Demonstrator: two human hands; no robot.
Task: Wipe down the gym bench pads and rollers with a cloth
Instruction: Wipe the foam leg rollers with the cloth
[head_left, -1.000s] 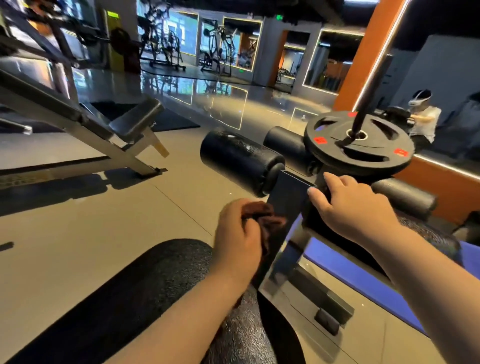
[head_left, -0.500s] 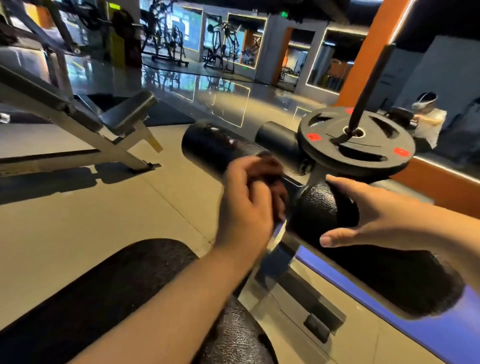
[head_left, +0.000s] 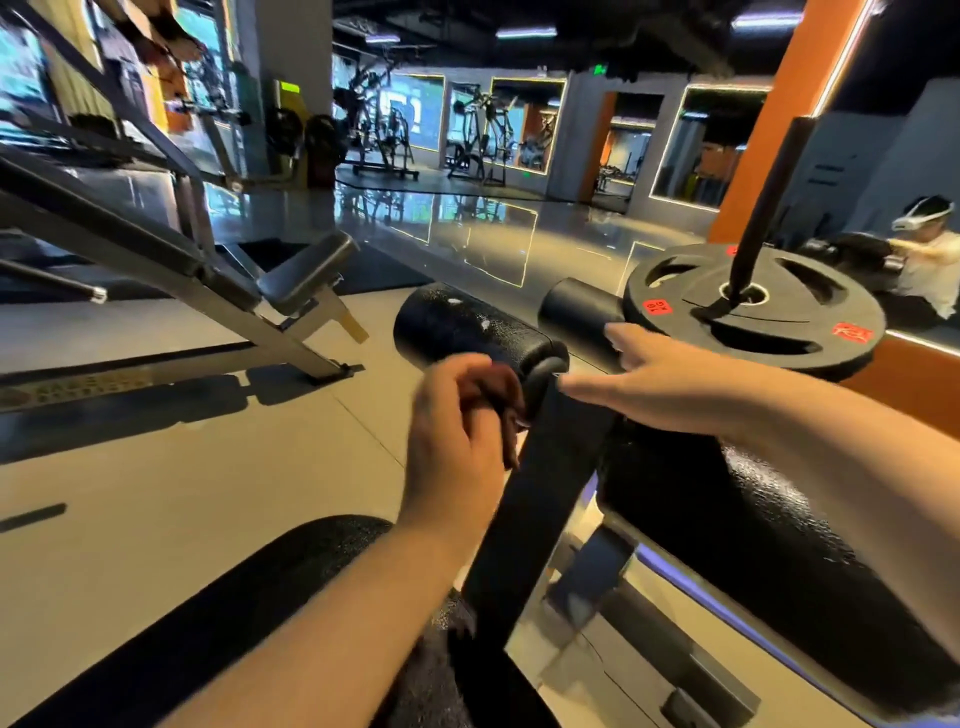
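Left hand (head_left: 457, 431): grip clamped on the crumpled brown cloth (head_left: 496, 387), which sits against the near end cap of the black, pebbled, cylindrical roller (head_left: 462, 325), at the roller's 5 o'clock. Right hand (head_left: 670, 384): grip apart, fingers straight, over the grainy black pad (head_left: 753, 519). Round rubber weight plate (head_left: 753, 312) at its 2 o'clock.
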